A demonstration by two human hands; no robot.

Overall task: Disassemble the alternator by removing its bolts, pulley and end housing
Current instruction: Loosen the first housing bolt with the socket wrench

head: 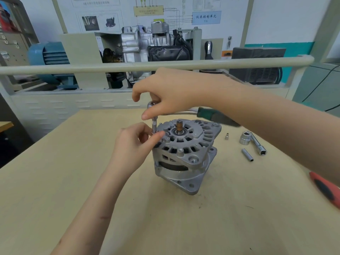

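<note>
The silver alternator [184, 155] stands on the wooden table [73, 172] with its bare shaft [179, 126] pointing up and no pulley on it. A ratchet head [153, 103] with a thin extension and socket [154, 126] stands upright over the housing's left edge. My right hand [169, 92] grips the ratchet head from above; its green handle [215, 115] runs off to the right behind my wrist. My left hand [136, 142] pinches the lower end of the extension where it meets the housing. The bolt under the socket is hidden.
To the right of the alternator lie a small socket [227, 136], a large socket [244, 139], a long tubular socket [258, 144] and a slim one [247, 154]. A red-handled tool [325, 188] lies at the right edge. A training rig with a rail [73, 68] stands behind the table.
</note>
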